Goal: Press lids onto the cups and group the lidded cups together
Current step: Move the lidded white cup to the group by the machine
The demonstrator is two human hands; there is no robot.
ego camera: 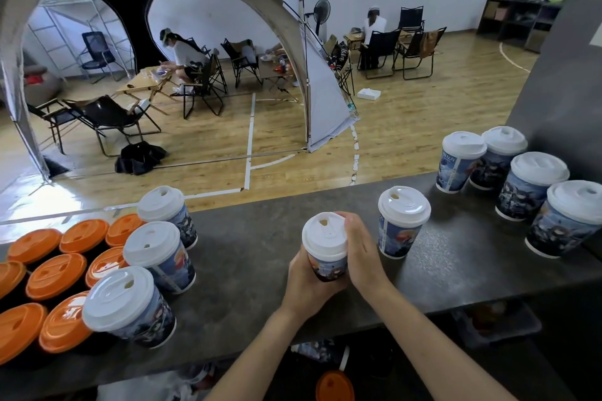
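Note:
In the middle of the dark counter point(260, 257) I hold a printed paper cup point(326, 267) with a white lid point(323, 233) on it. My left hand point(304, 283) wraps the cup's body from below left. My right hand point(360, 251) grips its right side, fingers up at the lid's rim. Just to the right stands a single lidded cup point(402, 221). Several white-lidded cups point(527, 185) are grouped at the far right. Three more white-lidded cups point(156, 257) stand in a line at the left.
Several black cups with orange lids point(55, 277) crowd the counter's left end. A grey wall column point(560, 75) rises behind the right group. Beyond the counter's far edge lies a wooden floor with a tent, folding chairs and seated people. An orange-lidded cup point(335, 386) sits below the counter.

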